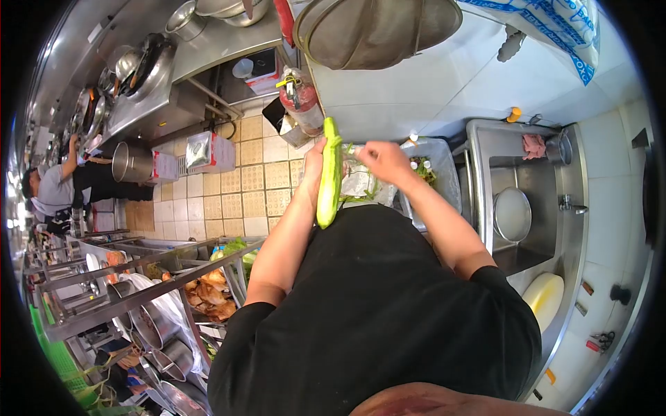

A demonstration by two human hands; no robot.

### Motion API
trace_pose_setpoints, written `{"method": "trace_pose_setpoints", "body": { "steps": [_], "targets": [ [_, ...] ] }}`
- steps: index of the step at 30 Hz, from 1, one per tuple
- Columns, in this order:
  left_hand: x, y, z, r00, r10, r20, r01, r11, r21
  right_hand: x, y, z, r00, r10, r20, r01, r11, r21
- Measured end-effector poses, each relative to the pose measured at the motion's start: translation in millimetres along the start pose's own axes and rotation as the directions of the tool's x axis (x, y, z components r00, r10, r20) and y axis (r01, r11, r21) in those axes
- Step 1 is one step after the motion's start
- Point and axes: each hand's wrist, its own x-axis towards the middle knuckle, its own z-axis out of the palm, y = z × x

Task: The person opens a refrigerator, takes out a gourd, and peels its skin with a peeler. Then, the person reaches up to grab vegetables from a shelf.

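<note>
My left hand (314,165) is closed around a long pale green gourd (329,187), which looks like a luffa, mostly peeled. It stands lengthwise in front of my body, its near end close to my dark shirt. To its right, my right hand (386,161) is closed on a small tool (355,150) that looks like a peeler, blurred and largely covered by the fingers. Below the hands lies a pale plastic bag or liner (362,182) with green peel strips on it. My forearms partly hide that area.
A clear plastic tub (444,177) with greens stands beside the metal sink (479,139), where a round pan (512,215) lies. A fire extinguisher (302,104) is ahead. A metal rack (132,291) with pots is left; farther off, another person (55,184) works near a large pot (132,163).
</note>
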Motion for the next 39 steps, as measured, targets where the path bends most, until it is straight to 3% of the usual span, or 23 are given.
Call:
{"method": "trace_pose_setpoints", "body": {
  "steps": [1, 3, 4, 6, 8, 11, 16, 18, 20, 23, 24, 26, 27, 28, 30, 32, 36, 39],
  "targets": [
    [-4, 0, 3, 0.999, -0.030, 0.045, 0.028, 0.998, 0.052, 5, 10, -1, 1.000, 0.004, -0.003, -0.004, 1.000, 0.002],
    [-5, 1, 9, 0.999, -0.012, 0.043, 0.009, 0.998, 0.067, 14, 16, -7, 0.965, 0.252, -0.068, -0.257, 0.962, -0.090],
    [-5, 2, 10, 0.999, 0.010, 0.040, -0.013, 0.997, 0.075, 12, 11, -7, 0.967, 0.247, -0.066, -0.253, 0.963, -0.091],
    [10, 7, 1, 1.000, -0.013, 0.001, 0.013, 0.997, 0.076, -8, -9, -7, 0.990, 0.144, -0.010, -0.142, 0.984, 0.109],
    [30, 6, -11, 1.000, -0.015, 0.006, 0.015, 1.000, 0.024, -31, -40, -8, 0.983, -0.005, 0.184, -0.037, 0.974, 0.223],
    [27, 10, -4, 0.998, -0.045, -0.032, 0.044, 0.999, -0.006, -43, -78, -16, 0.956, -0.114, 0.272, 0.088, 0.991, 0.104],
    [41, 3, -15, 0.999, -0.018, 0.027, 0.015, 0.996, 0.087, -25, -45, -6, 0.972, 0.013, 0.233, -0.032, 0.996, 0.078],
    [45, -4, -19, 0.997, 0.075, 0.030, -0.077, 0.993, 0.085, -20, -35, -3, 0.988, 0.013, 0.155, -0.029, 0.995, 0.099],
    [24, 2, -7, 0.999, 0.030, 0.039, -0.035, 0.991, 0.128, -7, -15, 7, 0.998, 0.009, 0.056, -0.014, 0.997, 0.079],
    [8, 6, 6, 0.999, -0.022, 0.043, 0.015, 0.986, 0.163, 4, -5, 2, 0.985, 0.173, 0.003, -0.172, 0.983, 0.069],
    [6, 6, 7, 0.999, -0.033, 0.042, 0.026, 0.987, 0.159, 0, -13, 2, 0.986, 0.169, 0.005, -0.169, 0.983, 0.072],
    [25, 1, -6, 0.998, -0.024, 0.061, 0.015, 0.989, 0.147, -15, -32, 4, 0.999, -0.034, -0.039, 0.043, 0.958, 0.283],
    [33, 0, -8, 0.999, 0.013, 0.043, -0.018, 0.991, 0.130, -23, -51, -8, 0.989, 0.021, 0.146, -0.057, 0.968, 0.245],
    [33, 1, -6, 0.998, 0.050, 0.024, -0.053, 0.992, 0.112, -30, -60, -10, 0.989, 0.021, 0.145, -0.056, 0.969, 0.243],
    [25, 6, -7, 0.996, 0.024, 0.083, -0.033, 0.993, 0.110, -36, -70, -9, 0.975, -0.124, 0.182, 0.092, 0.981, 0.173],
    [17, 8, 0, 0.998, 0.004, 0.059, -0.009, 0.996, 0.085, -31, -60, -1, 0.974, -0.090, 0.209, 0.054, 0.983, 0.173],
    [-2, 8, 5, 0.997, 0.059, 0.047, -0.064, 0.994, 0.092, -8, -22, 10, 0.996, -0.012, 0.085, 0.000, 0.990, 0.144],
    [-10, 4, -3, 0.988, -0.037, 0.147, 0.012, 0.986, 0.166, 18, 6, 10, 0.998, 0.068, 0.006, -0.068, 0.987, 0.148]
  ]
}}
